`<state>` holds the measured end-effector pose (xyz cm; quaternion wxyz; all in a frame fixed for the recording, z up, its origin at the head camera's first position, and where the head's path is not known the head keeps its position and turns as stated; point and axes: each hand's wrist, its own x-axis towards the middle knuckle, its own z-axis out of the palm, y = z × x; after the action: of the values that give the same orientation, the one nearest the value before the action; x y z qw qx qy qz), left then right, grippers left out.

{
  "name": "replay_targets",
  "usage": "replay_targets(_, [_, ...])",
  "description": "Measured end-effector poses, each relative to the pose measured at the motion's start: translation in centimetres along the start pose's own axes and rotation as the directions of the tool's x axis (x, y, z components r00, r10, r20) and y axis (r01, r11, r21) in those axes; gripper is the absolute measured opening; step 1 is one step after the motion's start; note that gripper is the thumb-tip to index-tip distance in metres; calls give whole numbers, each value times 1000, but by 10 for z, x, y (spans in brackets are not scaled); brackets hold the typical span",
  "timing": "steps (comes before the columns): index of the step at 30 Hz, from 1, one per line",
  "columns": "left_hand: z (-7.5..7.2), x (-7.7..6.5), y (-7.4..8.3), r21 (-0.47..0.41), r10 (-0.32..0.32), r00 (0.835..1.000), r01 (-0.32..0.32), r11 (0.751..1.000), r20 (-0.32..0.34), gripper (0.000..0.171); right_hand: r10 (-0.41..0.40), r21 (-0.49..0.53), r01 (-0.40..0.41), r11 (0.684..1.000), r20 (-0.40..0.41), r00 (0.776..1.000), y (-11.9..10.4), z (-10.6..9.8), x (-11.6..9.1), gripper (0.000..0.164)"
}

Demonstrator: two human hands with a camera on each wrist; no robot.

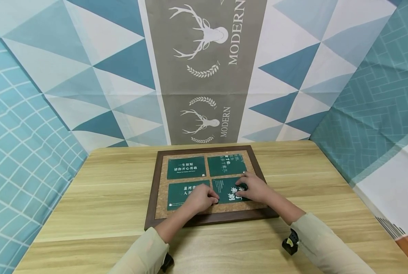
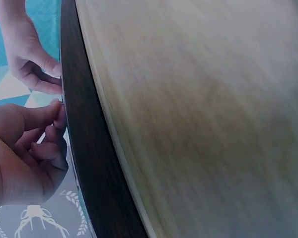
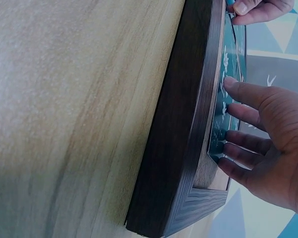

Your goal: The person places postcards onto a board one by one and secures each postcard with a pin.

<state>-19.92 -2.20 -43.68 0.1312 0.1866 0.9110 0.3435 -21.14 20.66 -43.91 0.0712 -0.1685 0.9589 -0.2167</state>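
A framed cork board (image 1: 246, 207) lies on the table, bearing several green cards with white writing. My left hand (image 1: 200, 198) is at the near-left corner of the lower right card (image 1: 223, 190). Its thumb and finger pinch a small push pin there, mostly hidden by the fingertips; in the left wrist view the left hand (image 2: 25, 148) shows that pinch at the frame's edge. Spread fingertips of my right hand (image 1: 255, 188) rest on the same card's right part. Seen from the right wrist, the right hand (image 3: 273, 129) has its fingers apart, touching the card.
An upper left card (image 1: 187, 174), an upper right card (image 1: 236, 167) and a lower left card (image 1: 176, 194) lie flat on the cork. Clear pins show at some corners. The dark wooden frame (image 1: 152, 198) borders the board. Patterned cloth stands behind the wooden table (image 1: 115, 182).
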Motion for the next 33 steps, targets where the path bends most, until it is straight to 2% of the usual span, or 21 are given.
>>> replay_targets(7, [-2, 2, 0, -19, -28, 999, 29, 999, 21, 10, -50, 5, 50, 999, -19, 999, -1, -3, -4, 36])
replay_targets(13, [-2, 5, 1, -54, -75, 997, 77, 996, 34, 8, -10, 0, 10, 1000, -9, 1000, 1, 1, 0, 33])
replay_targets(20, [-2, 8, 4, -51, -135, 990, 137, 989, 42, 8, 8, -6, -8, 1000, 9, 1000, 0, 1, 1, 34])
replay_targets(27, [-3, 9, 5, -84, -142, 988, 147, 986, 59, 9, -8, -15, 8, 1000, 6, 1000, 0, 0, 1, 33])
replay_targets(33, [-2, 12, 5, -72, -146, 987, 150, 986, 61, 9, -1, -11, 1, 1000, 7, 1000, 1, 0, 1, 33])
